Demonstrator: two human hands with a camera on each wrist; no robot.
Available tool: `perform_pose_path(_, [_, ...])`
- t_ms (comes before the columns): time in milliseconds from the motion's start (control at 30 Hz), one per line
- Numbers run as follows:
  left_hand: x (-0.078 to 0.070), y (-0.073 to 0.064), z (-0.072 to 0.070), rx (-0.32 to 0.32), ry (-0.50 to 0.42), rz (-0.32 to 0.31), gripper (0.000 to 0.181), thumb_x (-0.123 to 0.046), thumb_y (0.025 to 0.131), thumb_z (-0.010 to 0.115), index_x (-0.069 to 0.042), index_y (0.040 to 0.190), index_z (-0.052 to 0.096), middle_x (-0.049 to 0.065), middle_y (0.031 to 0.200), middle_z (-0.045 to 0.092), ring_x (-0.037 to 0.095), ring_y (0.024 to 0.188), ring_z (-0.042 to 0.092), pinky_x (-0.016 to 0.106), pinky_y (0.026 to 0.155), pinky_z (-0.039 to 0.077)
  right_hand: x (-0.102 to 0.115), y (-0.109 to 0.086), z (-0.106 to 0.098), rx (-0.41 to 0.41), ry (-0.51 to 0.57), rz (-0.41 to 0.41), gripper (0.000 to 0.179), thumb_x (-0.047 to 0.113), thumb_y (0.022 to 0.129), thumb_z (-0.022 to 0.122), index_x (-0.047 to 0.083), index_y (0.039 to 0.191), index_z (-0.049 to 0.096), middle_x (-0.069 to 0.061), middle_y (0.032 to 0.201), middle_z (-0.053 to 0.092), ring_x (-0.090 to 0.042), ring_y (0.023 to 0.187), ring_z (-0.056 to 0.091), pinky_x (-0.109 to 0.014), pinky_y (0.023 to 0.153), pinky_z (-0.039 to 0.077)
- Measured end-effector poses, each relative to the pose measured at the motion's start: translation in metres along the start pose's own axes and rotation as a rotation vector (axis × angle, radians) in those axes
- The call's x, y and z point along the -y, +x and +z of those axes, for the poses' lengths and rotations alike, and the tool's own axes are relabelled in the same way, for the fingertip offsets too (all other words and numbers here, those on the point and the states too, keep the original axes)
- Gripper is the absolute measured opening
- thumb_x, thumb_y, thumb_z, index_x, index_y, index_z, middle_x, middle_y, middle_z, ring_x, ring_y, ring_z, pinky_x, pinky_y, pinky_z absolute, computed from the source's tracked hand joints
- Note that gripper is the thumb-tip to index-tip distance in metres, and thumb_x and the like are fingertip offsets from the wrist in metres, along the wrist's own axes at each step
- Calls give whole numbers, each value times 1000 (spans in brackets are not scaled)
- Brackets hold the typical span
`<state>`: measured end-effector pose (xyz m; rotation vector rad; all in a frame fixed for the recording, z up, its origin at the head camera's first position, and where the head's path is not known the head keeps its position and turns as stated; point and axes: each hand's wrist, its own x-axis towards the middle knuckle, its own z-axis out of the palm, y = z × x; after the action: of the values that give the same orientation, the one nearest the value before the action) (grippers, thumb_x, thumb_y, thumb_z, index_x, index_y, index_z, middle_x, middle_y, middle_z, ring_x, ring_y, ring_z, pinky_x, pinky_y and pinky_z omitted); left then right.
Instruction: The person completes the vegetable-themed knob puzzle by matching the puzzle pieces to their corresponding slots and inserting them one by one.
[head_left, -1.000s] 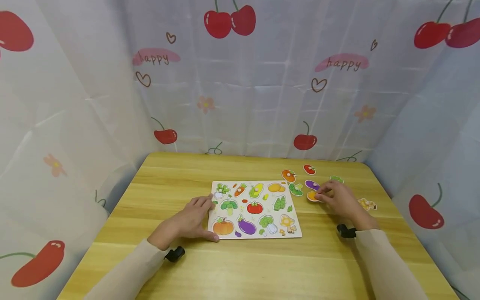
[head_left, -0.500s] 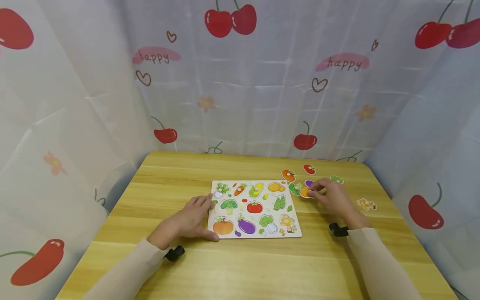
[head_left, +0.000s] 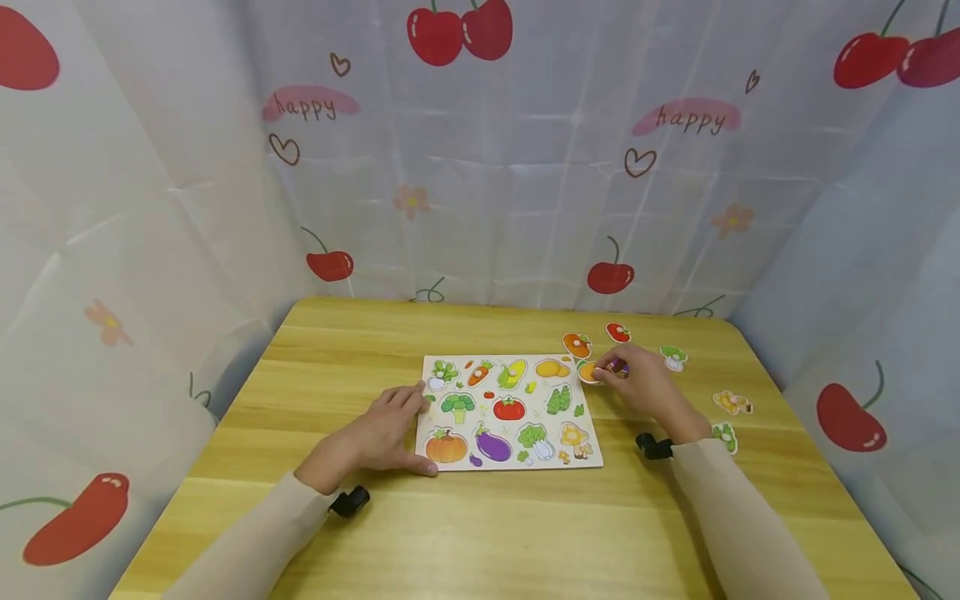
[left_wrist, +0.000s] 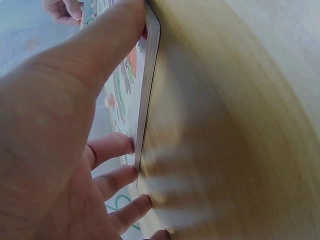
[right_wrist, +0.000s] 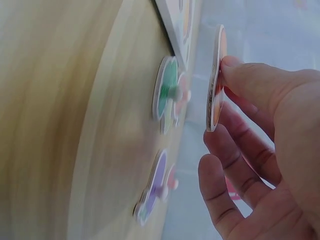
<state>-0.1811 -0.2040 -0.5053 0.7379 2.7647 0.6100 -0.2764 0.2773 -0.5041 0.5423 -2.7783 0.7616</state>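
Note:
My right hand [head_left: 648, 387] pinches a flat orange puzzle piece [right_wrist: 218, 95] between thumb and fingers. In the right wrist view that piece is held on edge above the table, while the other fingers curve loosely. In the head view it overlaps the upper right edge of the vegetable puzzle board [head_left: 534, 402]. A green piece [right_wrist: 165, 87] and a purple eggplant piece [right_wrist: 156, 175], both knobbed, lie beneath. At the board's left side rests my left hand [head_left: 386, 429], its thumb at the near corner and fingers spread along the edge. A carrot [head_left: 478, 375] with a knob sits in the board.
Behind the right hand lie a pumpkin piece [head_left: 577, 345] and a tomato piece [head_left: 618, 332]. Further right are a cabbage piece [head_left: 673, 358], a mushroom piece [head_left: 731, 402] and a leafy piece [head_left: 725, 437] beside the wrist. A cherry-printed curtain [head_left: 487, 200] surrounds the wooden table [head_left: 480, 533].
My right hand has carried the orange piece leftward to the board's right edge, passing over the eggplant and broccoli pieces. The leafy piece has come into view. My left hand stays put.

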Motion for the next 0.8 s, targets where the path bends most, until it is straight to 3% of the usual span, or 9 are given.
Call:
perform_pose_path(500, [1, 0, -1, 0, -13, 6, 105, -63, 89, 99, 1, 157, 52, 33, 189, 29, 58, 169, 35, 75, 140, 31, 21, 19, 14, 23, 34, -28, 13, 19, 105, 90, 8, 107, 84, -14, 112, 84, -35, 101, 80, -54, 92, 66])
perform_pose_path(800, [3, 0, 1, -6, -8, 0, 106, -64, 88, 100, 0, 158, 52, 32, 189, 30, 59, 169, 36, 75, 139, 32, 33, 26, 23, 47, 62, -3, 14, 19, 106, 89, 6, 110, 85, -16, 114, 82, -34, 101, 79, -48, 89, 66])
